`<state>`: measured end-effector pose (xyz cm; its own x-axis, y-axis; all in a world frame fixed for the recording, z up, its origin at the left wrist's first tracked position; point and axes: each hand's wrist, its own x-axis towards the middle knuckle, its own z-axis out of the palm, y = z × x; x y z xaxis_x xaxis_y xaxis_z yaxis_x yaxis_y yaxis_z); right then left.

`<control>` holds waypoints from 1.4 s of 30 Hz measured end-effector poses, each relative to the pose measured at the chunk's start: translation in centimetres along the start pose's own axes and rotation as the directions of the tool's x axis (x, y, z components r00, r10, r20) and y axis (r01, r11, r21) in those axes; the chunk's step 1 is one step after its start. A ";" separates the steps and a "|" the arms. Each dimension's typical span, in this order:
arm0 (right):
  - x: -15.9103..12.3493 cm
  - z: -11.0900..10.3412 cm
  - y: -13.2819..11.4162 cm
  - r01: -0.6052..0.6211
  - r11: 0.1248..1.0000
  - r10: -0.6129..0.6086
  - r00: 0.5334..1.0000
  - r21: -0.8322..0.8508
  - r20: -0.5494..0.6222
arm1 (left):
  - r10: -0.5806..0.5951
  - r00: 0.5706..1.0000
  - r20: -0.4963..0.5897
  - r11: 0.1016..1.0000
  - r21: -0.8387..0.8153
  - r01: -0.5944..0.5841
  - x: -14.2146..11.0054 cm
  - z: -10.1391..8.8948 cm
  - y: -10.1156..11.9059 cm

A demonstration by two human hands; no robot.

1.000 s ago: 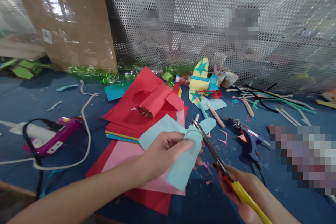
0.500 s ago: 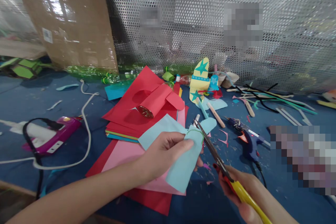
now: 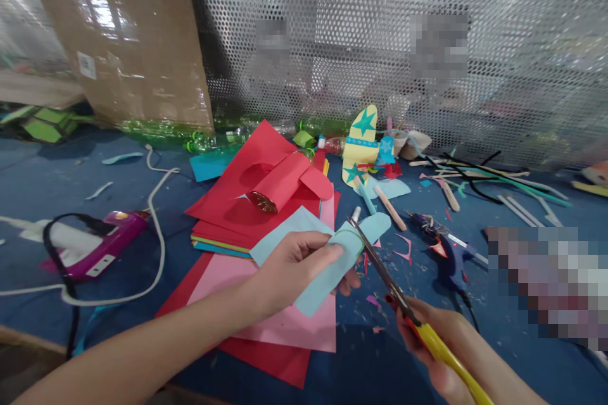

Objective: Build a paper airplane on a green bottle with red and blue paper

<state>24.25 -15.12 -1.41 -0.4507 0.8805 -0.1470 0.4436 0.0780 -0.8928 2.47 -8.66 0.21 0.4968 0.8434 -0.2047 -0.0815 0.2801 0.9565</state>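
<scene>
A light blue sheet of paper (image 3: pixel 317 294) with a green curved line on it is pinched by my left hand (image 3: pixel 304 269). Its rounded end points to the upper right. My right hand (image 3: pixel 434 335) grips yellow-handled scissors (image 3: pixel 387 278), whose blades lie at the paper near the green line. Whether the blades are parted is hard to make out. Behind my left hand, a red paper-wrapped bottle with side flaps (image 3: pixel 282 182) rests on a stack of red paper (image 3: pixel 223 202). Pink paper (image 3: pixel 308 332) lies under my left hand.
A glue gun (image 3: pixel 451 259) lies to the right, near popsicle sticks (image 3: pixel 390 207) and paper scraps. A yellow paper plane with stars (image 3: pixel 361 149) stands at the back. At left are a purple power strip (image 3: pixel 121 237) and white cable (image 3: pixel 161 247). A perforated metal panel (image 3: pixel 323 31) rises behind.
My left hand has turned the light blue paper, so its lower end has swung left and up. The scissors' blades have shifted slightly left along the paper.
</scene>
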 end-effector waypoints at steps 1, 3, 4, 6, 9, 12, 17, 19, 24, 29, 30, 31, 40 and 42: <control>0.0 0.0 0.0 -0.001 1.000 0.001 1.000 -0.001 -0.001 | 0.004 1.000 0.002 1.000 0.007 -0.004 0.0 0.0 0.0; 0.0 0.0 0.2 -0.005 1.000 0.005 1.000 -0.002 -0.004 | 0.014 1.000 0.012 1.000 0.018 -0.014 0.1 -0.1 0.1; 0.0 0.0 0.3 -0.007 1.000 0.007 1.000 -0.003 -0.007 | 0.018 1.000 0.017 0.999 0.026 -0.019 0.2 -0.1 0.1; -0.1 0.0 0.4 -0.012 1.000 0.012 1.000 -0.006 -0.015 | 0.032 0.999 0.019 0.998 0.056 -0.033 0.3 -0.3 0.1; -0.1 0.1 0.5 -0.017 1.000 0.017 0.999 -0.015 -0.034 | 0.051 0.999 0.009 0.991 0.125 -0.052 0.5 -0.6 0.0; -0.1 0.2 0.4 -0.010 0.999 0.008 0.999 -0.038 -0.052 | 0.065 0.998 0.002 0.985 0.162 -0.065 0.7 -0.8 0.0; 0.1 0.2 0.1 -0.022 0.999 0.022 1.000 -0.036 -0.018 | 0.054 0.998 0.012 0.983 0.173 -0.055 0.7 -0.8 0.1; 0.1 0.2 0.1 -0.027 0.999 0.027 1.000 -0.030 -0.006 | 0.031 1.000 0.007 0.982 0.185 -0.031 0.7 -0.8 0.3; 0.0 0.0 0.1 -0.039 0.999 0.039 0.999 -0.008 -0.024 | 0.000 1.000 0.025 0.977 0.213 -0.005 0.9 -1.3 0.9; 0.2 -0.1 0.3 -0.032 0.999 0.034 0.998 0.031 -0.056 | -0.092 0.996 -0.017 0.994 0.059 0.093 1.0 -2.1 1.0; 0.3 -0.1 0.3 -0.028 0.999 0.031 0.997 0.041 -0.066 | -0.113 0.994 -0.003 0.994 0.002 0.113 1.1 -2.2 1.0; 0.4 -0.2 0.3 -0.022 0.999 0.026 0.997 0.048 -0.078 | -0.119 0.993 0.020 0.991 -0.065 0.120 1.1 -2.4 0.9; 0.5 0.1 0.8 -0.017 0.982 0.051 0.983 0.187 -0.174 | 0.038 0.990 0.137 0.883 -0.468 0.030 0.8 -2.2 0.5; 0.5 0.3 1.2 0.023 0.981 0.015 0.981 0.192 -0.193 | 0.101 0.985 0.139 0.875 -0.483 -0.022 0.6 -2.1 0.2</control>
<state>24.39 -14.74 -2.71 -0.2861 0.9552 -0.0755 0.2764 0.0068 -0.9610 0.99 -7.13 -0.18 0.6009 0.7957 -0.0760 -0.4999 0.4484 0.7410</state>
